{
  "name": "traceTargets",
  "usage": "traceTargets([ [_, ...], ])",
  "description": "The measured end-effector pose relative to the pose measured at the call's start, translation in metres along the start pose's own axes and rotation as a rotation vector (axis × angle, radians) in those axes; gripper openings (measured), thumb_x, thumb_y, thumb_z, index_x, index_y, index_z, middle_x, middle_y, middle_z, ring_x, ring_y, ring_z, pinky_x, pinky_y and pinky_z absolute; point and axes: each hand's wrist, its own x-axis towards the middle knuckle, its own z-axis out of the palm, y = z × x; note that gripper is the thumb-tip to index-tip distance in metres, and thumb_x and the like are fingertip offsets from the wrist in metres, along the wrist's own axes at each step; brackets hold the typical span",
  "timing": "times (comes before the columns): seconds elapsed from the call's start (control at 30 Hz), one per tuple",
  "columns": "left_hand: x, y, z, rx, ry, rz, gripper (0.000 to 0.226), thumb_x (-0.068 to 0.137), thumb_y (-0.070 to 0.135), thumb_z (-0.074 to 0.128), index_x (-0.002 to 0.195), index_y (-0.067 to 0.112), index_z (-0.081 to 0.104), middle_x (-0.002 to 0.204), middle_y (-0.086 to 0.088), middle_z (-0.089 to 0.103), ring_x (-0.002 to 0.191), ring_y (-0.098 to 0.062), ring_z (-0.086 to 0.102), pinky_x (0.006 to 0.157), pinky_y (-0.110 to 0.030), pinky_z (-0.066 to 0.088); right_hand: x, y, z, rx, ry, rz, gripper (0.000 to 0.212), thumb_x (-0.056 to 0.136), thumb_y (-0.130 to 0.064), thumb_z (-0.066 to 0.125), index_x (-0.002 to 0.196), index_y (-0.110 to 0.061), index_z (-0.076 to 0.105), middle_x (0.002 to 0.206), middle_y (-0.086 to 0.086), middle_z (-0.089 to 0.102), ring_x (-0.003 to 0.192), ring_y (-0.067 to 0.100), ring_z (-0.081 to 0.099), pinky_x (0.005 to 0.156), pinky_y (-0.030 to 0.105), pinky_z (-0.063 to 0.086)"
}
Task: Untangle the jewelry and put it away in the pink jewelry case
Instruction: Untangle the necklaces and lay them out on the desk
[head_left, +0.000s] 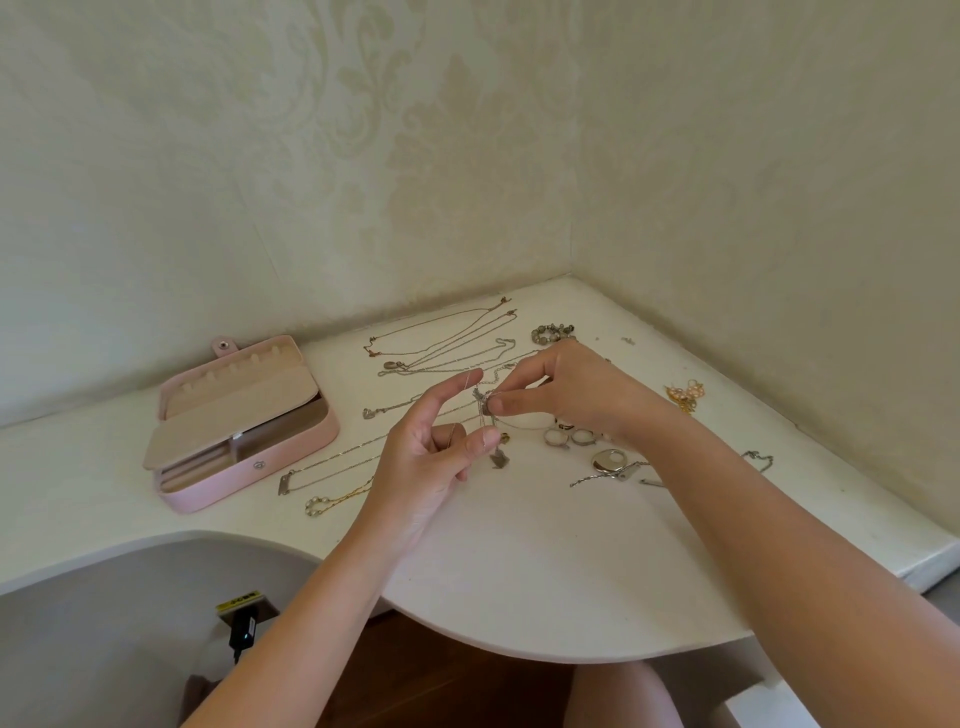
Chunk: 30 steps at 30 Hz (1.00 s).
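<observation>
Aloft, left hand, right hand pinch silvery chain.

The knot in the chain, pinched at the right hand's fingertips, is too fine to be traced. Rings below those fingers are partly covered. Both forearms are cut off at the edges.

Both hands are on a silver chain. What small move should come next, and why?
Probably pull one strand loose from the knot: the right hand pinches it, the left hand holds the silver chain, and the pendant dangles below.
</observation>
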Motion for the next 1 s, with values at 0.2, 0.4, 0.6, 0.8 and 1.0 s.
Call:
traceTargets([
  [0.2,0.000,0.001,0.002,-0.006,0.010,0.008,0.053,0.072,0.017,0.071,0.122,0.027,0.057,0.046,0.008,0.033,0.040,-0.002,0.029,0.039,-0.009,0.025,-0.003,-0.002,0.000,-0.037,-0.003,-0.054,0.004,0.085,-0.019,0.070,0.082,-0.016,0.071,0.068,-0.016,0.060,0.043,-0.007,0.048,0.043,0.003,0.031],
  [0.4,-0.001,0.001,0.003,-0.026,-0.001,0.010,0.053,0.078,0.003,0.067,0.126,0.021,0.054,0.047,0.009,0.041,0.040,0.002,0.040,0.044,-0.003,0.032,0.000,-0.001,-0.001,0.112,-0.140,0.004,0.008,0.086,-0.009,0.063,0.082,-0.015,0.060,0.079,0.003,0.058,0.044,0.002,0.033,0.044,0.013,0.030],
  [0.6,0.000,-0.003,0.000,-0.008,-0.010,0.018,0.058,0.069,0.017,0.074,0.123,0.031,0.057,0.051,0.006,0.038,0.045,-0.002,0.034,0.044,-0.008,0.030,0.001,0.002,-0.005,0.173,-0.235,0.052,0.007,0.089,-0.011,0.060,0.085,-0.014,0.064,0.055,-0.003,0.038,0.046,0.007,0.028,0.043,0.017,0.025],
  [0.8,0.001,-0.006,0.000,-0.002,-0.030,0.039,0.059,0.069,0.015,0.074,0.123,0.030,0.057,0.051,0.005,0.038,0.048,-0.004,0.037,0.056,-0.009,0.037,-0.003,-0.001,-0.006,0.127,-0.206,0.053,0.025,0.085,-0.030,0.069,0.098,-0.009,0.073,0.046,-0.010,0.028,0.042,0.005,0.025,0.042,0.015,0.024],
  [1.0,0.001,-0.009,-0.001,0.069,-0.039,0.072,0.058,0.069,0.018,0.075,0.122,0.035,0.057,0.051,0.008,0.038,0.050,-0.007,0.036,0.055,-0.011,0.035,-0.001,0.000,-0.004,0.109,-0.156,0.079,0.011,0.077,-0.029,0.076,0.083,-0.020,0.075,0.049,-0.008,0.033,0.044,0.007,0.027,0.042,0.015,0.024],
])
